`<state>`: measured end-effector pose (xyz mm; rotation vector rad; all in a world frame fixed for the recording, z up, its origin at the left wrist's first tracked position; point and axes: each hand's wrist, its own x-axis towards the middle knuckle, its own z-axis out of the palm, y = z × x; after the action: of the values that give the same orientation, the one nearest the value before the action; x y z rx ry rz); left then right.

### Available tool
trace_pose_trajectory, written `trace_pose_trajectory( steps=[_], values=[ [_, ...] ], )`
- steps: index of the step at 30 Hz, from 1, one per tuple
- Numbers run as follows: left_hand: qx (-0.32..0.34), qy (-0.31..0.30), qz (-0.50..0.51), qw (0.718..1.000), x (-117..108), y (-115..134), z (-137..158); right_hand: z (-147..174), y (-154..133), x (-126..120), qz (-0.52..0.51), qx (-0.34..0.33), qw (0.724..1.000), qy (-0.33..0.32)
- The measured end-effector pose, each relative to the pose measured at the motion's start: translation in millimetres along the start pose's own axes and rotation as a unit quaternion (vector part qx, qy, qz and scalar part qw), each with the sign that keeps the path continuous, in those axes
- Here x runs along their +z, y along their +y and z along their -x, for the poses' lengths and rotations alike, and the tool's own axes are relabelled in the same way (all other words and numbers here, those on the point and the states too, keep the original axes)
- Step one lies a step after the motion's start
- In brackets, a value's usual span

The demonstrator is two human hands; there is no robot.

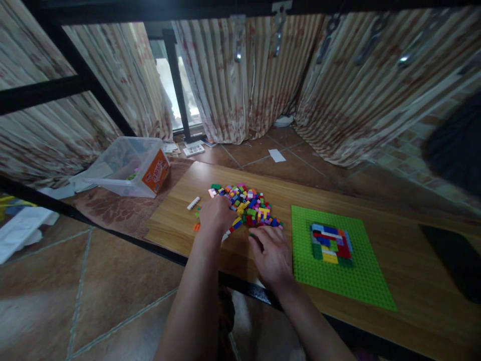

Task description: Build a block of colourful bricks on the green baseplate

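A heap of small multicoloured toy building bricks [244, 203] lies on the wooden tabletop. My left hand [216, 215] is at the heap's left side, back of the hand up. Its fingers point down and are hidden behind the hand. My right hand [272, 253] rests at the heap's near right edge with its fingers curled and the thumb close to the index finger. A tiny dark spot shows between them, too small to name. To the right, a green studded baseplate [368, 271] carries a low, roughly square build of coloured bricks [330, 245].
A white brick strip [193, 203] lies left of the heap. A clear plastic box [128, 185] with an orange label stands beyond the table's left end. A dark flat object [453, 258] lies at the table's right. Black frame bars [75, 85] cross in front of striped curtains [240, 85].
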<state>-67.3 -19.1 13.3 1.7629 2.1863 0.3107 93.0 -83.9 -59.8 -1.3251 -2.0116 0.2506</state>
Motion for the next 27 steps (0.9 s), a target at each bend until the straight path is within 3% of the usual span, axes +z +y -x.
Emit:
trace_pose_trajectory(
  steps=[6, 9, 14, 19, 22, 27],
  values=[
    [0.016, 0.001, 0.014, 1.000, 2.4, -1.4, -2.1, -1.4, -1.6, -5.8, -0.056, 0.037, 0.997, 0.032],
    [0.085, -0.033, 0.099, 0.991, 0.8, -9.0, -0.3, -4.9, -1.2, -13.3, -0.119, 0.073, 0.989, 0.058],
    [0.254, -0.148, 0.267, 0.918, 0.1, -8.8, 5.1, -12.6, 0.3, -25.4, -0.282, 0.158, 0.942, 0.086],
    [0.290, -0.262, 0.365, 0.845, 2.1, 11.6, 11.2, -17.1, 1.0, -28.6, -0.428, 0.216, 0.873, 0.084],
    [0.298, -0.268, 0.371, 0.838, 2.8, 23.1, 15.7, -18.8, 2.1, -30.2, -0.463, 0.232, 0.849, 0.108],
    [0.301, -0.267, 0.368, 0.838, 5.5, 32.6, 20.5, -20.1, 4.9, -35.6, -0.470, 0.239, 0.841, 0.121]
  ],
)
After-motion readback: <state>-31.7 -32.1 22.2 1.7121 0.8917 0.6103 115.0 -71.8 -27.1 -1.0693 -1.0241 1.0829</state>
